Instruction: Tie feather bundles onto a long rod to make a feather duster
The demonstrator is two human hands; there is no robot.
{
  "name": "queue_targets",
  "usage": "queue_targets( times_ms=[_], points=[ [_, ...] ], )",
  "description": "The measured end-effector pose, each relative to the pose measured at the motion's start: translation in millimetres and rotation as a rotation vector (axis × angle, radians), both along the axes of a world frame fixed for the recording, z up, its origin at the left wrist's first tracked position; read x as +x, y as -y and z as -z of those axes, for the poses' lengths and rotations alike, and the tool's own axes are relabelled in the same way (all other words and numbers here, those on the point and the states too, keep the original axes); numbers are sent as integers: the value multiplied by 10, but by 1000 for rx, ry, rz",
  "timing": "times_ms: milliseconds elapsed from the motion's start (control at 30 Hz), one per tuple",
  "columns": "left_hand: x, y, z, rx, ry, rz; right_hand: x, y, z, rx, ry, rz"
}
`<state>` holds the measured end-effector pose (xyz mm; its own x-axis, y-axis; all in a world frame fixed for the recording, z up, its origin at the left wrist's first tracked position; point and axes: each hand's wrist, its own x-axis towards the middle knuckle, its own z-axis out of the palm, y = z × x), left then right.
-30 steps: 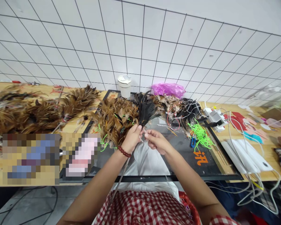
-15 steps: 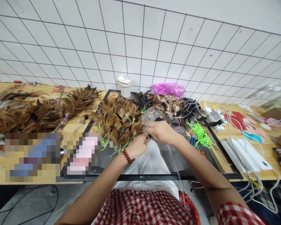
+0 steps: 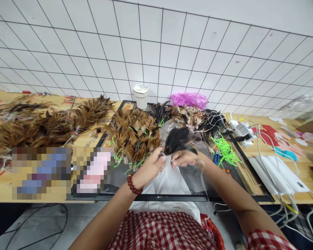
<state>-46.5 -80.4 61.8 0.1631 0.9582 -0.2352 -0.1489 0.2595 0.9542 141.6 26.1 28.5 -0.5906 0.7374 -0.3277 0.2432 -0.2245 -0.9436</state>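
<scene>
My left hand [image 3: 152, 166], with a dark red bead bracelet on its wrist, is closed at the base of a bunch of black feathers [image 3: 177, 139]. The feathers fan out up and to the right, blurred at their tips. Close to its right, my right hand [image 3: 184, 159] is curled, with thumb and forefinger pinched. A thin clear strip [image 3: 203, 182] trails from the right hand's outer side down past the board's front edge. Below both hands lies a white cloth or sheet [image 3: 169, 180]. Left of them is a heap of brown feather bunches [image 3: 134, 135] tied with bright green ties.
A black-framed board [image 3: 224, 184] lies on the wooden table. It bears green ties [image 3: 226, 152], blue-handled snips [image 3: 216, 158] and more black feathers [image 3: 216, 123]. Behind stand a white lidded cup [image 3: 141, 97] and a pink plastic bag [image 3: 189, 100]. White power strips [image 3: 279, 173] with cables lie right.
My hands have moved slightly apart from their overlapped position. The black feather bunch now shows above them, and the clear strip has swung right beside my right wrist.
</scene>
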Motion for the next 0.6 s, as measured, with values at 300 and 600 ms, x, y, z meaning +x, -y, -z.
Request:
queue_targets(
  times_ms=[300,600],
  points=[
    [24,-167,-45,-147,266,58,64,99,-353,34,-178,-340],
    [40,-205,48,-266,557,175,-475,293,-206,-8,-262,356]
  ],
)
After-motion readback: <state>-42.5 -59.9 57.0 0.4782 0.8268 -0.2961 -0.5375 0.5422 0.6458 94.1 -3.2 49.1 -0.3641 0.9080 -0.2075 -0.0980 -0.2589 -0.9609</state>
